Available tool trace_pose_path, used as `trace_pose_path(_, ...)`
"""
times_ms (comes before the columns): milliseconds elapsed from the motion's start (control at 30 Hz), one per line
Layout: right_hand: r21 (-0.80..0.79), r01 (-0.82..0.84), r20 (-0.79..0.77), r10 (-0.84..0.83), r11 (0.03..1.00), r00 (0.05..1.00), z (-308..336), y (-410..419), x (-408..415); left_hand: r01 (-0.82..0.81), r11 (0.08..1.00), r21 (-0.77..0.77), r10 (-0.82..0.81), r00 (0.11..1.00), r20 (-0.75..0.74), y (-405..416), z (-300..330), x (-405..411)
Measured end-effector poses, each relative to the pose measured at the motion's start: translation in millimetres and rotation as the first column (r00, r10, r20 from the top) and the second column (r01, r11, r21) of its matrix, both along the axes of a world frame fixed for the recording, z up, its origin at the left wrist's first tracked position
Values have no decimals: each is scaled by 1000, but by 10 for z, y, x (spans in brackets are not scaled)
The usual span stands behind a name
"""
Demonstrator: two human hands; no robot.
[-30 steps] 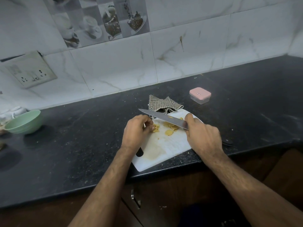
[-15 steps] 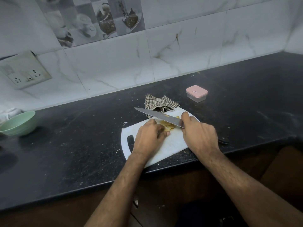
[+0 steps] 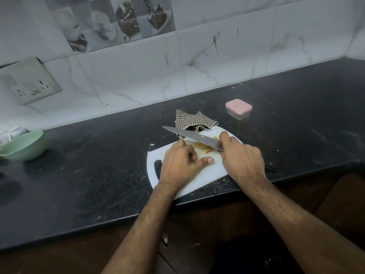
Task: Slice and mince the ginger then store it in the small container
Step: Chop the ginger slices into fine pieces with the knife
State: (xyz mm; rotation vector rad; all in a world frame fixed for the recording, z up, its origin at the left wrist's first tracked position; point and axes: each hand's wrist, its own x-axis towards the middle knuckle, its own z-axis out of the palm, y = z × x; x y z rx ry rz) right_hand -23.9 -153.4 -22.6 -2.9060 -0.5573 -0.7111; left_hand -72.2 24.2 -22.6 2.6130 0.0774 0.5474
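A small pile of yellow ginger slices (image 3: 202,147) lies on the white cutting board (image 3: 199,177) at the counter's front edge. My right hand (image 3: 242,160) grips the handle of a long knife (image 3: 192,136), index finger along the blade's back; the blade slants over the ginger, tip pointing left and away. My left hand (image 3: 182,162) rests on the board just left of the slices, fingers curled, thumb stretched toward the blade; it holds nothing that I can see. The small clear container with a pink lid (image 3: 238,109) stands shut on the counter behind and right of the board.
A checked cloth (image 3: 194,121) lies crumpled at the board's far edge. A pale green bowl (image 3: 23,145) sits far left on the black counter (image 3: 98,165). The tiled wall with a socket plate (image 3: 29,82) stands behind.
My left hand moved from pinching the slices to lying beside them with the thumb out. The slices are gathered into a tighter pile under the blade.
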Motion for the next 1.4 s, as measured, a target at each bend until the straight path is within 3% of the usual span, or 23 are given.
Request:
trace_pose_path(67, -1, 7, -4, -7, 1000, 1000, 11, 5, -19, 32, 999, -27, -32, 999, 28, 25, -9, -24)
trace_pose_path(200, 4, -3, 11, 3, 1000, 1000, 4, 13, -4, 110, 993, 38, -108, 992, -60, 44, -54, -90)
trace_pose_path(400, -15, 16, 23, -16, 1000, 1000, -45, -14, 14, 35, 999, -27, -35, 999, -22, -34, -100, -157)
trace_pose_path(567, 16, -31, 2, 31, 999, 1000, -33, -46, 17, -19, 994, 110, 23, 999, -29, -56, -55, -265)
trace_pose_path(767, 27, -137, -35, 138, 990, 990, -11, -11, -62, -70, 964, -255, 70, 998, -10, 184, -117, -346)
trace_pose_path(1000, 15, -169, -110, 170, 986, 979, 83, -75, -338, -90, 980, -175, 92, 996, 3, 112, -117, -360)
trace_pose_path(1233, 1, -112, -286, 108, 994, 952, 276, -163, -706, -126, 986, -108, 130, 991, 31, 137, -112, -363)
trace_pose_path(1400, -36, -99, -381, 78, 994, 921, 377, -194, -733, -99, 974, -203, 102, 995, 2, 115, -92, -365)
